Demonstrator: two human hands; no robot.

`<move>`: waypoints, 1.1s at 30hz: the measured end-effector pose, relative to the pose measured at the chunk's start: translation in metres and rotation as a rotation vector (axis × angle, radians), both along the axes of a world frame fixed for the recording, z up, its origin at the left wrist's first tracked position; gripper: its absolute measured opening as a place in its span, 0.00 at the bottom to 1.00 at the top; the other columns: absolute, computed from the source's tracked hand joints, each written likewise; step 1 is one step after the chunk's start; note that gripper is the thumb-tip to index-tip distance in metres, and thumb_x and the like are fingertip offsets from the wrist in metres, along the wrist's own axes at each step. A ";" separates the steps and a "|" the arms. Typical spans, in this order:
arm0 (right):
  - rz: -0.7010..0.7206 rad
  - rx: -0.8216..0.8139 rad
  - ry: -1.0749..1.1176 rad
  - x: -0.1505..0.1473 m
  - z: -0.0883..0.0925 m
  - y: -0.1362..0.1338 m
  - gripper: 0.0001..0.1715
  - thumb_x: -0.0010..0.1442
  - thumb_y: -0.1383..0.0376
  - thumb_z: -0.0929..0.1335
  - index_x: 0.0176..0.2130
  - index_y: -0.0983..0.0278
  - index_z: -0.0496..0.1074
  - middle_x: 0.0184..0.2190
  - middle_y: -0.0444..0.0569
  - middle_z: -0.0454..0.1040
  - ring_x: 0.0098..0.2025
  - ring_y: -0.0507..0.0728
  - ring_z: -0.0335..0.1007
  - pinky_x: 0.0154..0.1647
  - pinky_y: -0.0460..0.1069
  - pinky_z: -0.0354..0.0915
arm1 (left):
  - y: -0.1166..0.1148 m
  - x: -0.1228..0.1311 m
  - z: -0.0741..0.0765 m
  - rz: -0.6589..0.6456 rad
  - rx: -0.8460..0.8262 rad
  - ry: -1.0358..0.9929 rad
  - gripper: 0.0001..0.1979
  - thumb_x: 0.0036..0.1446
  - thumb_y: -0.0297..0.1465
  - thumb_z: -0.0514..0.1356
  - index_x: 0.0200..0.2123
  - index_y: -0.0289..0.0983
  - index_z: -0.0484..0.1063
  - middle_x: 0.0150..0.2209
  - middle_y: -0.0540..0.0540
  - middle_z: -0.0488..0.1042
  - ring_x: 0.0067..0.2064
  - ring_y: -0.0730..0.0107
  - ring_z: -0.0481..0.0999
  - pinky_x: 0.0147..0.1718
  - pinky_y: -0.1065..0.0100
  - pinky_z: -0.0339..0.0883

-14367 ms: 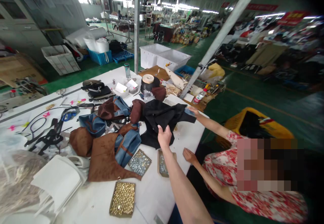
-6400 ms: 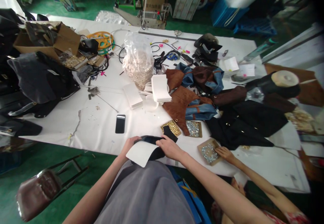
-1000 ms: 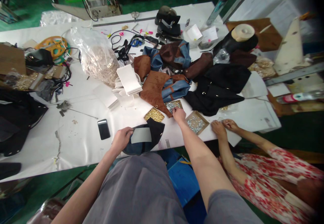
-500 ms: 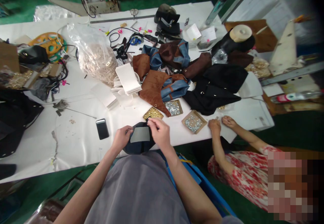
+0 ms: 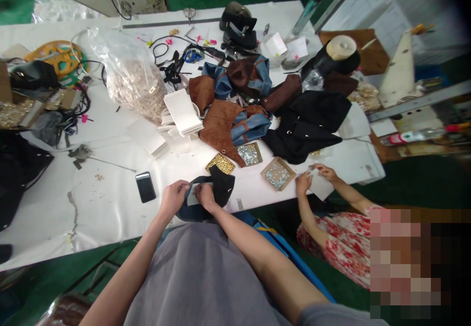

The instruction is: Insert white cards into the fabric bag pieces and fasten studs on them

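A dark navy fabric piece [image 5: 189, 214], possibly an unfinished cap, lies at the table's front edge before me. Its black flap [image 5: 222, 188], with a small metal fitting, is spread toward the right. My left hand [image 5: 174, 198] pinches the fabric's left rim between thumb and fingers. Inside the piece lies a pale grey rectangular card [image 5: 192, 199]. Over this card sits my right hand [image 5: 205, 196], its fingers closed and pressed at the card's surface; the fingertips are partly hidden.
Small trays of gold studs [image 5: 220, 164], silver studs [image 5: 248, 154] and silver pieces [image 5: 277, 174] stand beyond. A phone [image 5: 145, 187] lies left. White cards [image 5: 183, 112], brown fabric [image 5: 221, 124] and black fabric [image 5: 305, 124] lie farther back. At right, a co-worker's hands [image 5: 304, 182] handle something pale.
My right hand has let go of the black edge and moved left onto the grey card. The black flap now lies spread to the right. My left hand stays at the rim.
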State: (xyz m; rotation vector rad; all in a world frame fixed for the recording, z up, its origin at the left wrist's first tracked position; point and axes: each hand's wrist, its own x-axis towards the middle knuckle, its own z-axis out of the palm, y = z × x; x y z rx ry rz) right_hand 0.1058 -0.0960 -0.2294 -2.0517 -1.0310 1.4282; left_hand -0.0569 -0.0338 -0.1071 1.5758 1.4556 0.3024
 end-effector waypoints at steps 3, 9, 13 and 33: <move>0.062 0.008 -0.020 -0.005 -0.015 0.003 0.15 0.78 0.59 0.76 0.41 0.67 0.81 0.38 0.46 0.83 0.43 0.56 0.83 0.52 0.54 0.80 | -0.001 0.004 -0.001 0.007 -0.014 -0.010 0.11 0.71 0.38 0.64 0.45 0.44 0.87 0.45 0.45 0.91 0.47 0.50 0.89 0.52 0.56 0.78; 0.118 0.080 -0.051 -0.008 -0.036 0.001 0.09 0.76 0.64 0.75 0.41 0.66 0.81 0.47 0.49 0.84 0.49 0.57 0.80 0.56 0.55 0.78 | 0.003 0.005 0.000 0.008 -0.016 -0.029 0.10 0.71 0.38 0.64 0.45 0.43 0.87 0.45 0.45 0.91 0.47 0.50 0.89 0.52 0.56 0.79; 0.105 0.120 -0.022 -0.005 -0.047 -0.004 0.08 0.76 0.65 0.75 0.41 0.66 0.81 0.49 0.51 0.84 0.51 0.57 0.80 0.58 0.54 0.77 | 0.003 -0.001 -0.003 0.027 -0.017 -0.033 0.10 0.71 0.38 0.64 0.45 0.43 0.87 0.45 0.45 0.91 0.47 0.51 0.89 0.52 0.56 0.79; -0.026 0.161 0.085 -0.013 -0.064 0.005 0.15 0.77 0.55 0.77 0.45 0.66 0.81 0.45 0.49 0.84 0.48 0.58 0.82 0.58 0.58 0.80 | 0.001 0.000 -0.009 0.011 -0.024 0.087 0.09 0.74 0.33 0.64 0.46 0.40 0.86 0.45 0.43 0.90 0.48 0.53 0.88 0.54 0.55 0.78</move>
